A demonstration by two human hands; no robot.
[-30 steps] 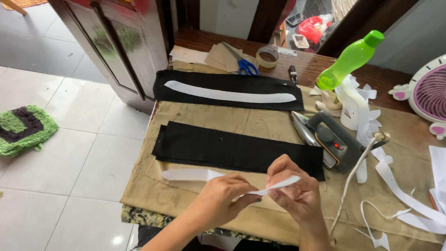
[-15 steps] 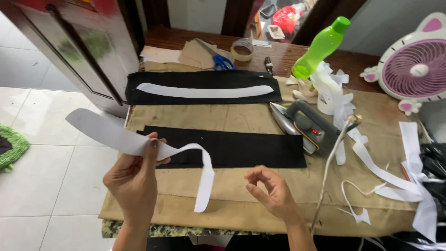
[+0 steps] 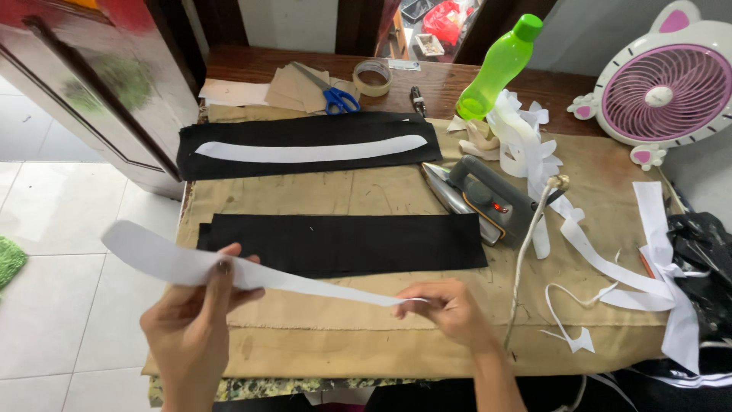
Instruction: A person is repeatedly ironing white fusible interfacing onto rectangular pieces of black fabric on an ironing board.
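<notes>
The left hand (image 3: 191,320) and the right hand (image 3: 446,309), far apart, each pinch one end of a long white strip (image 3: 252,273), stretched just in front of the black cloth (image 3: 343,244).

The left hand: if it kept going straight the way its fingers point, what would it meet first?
Probably the near black fabric piece. The left hand, pinching the white strip, points up and away over the tan cloth; its height above the table is unclear.

Iron (image 3: 484,202) right of near cloth piece (image 3: 343,244); scissors (image 3: 335,98) behind.
</notes>
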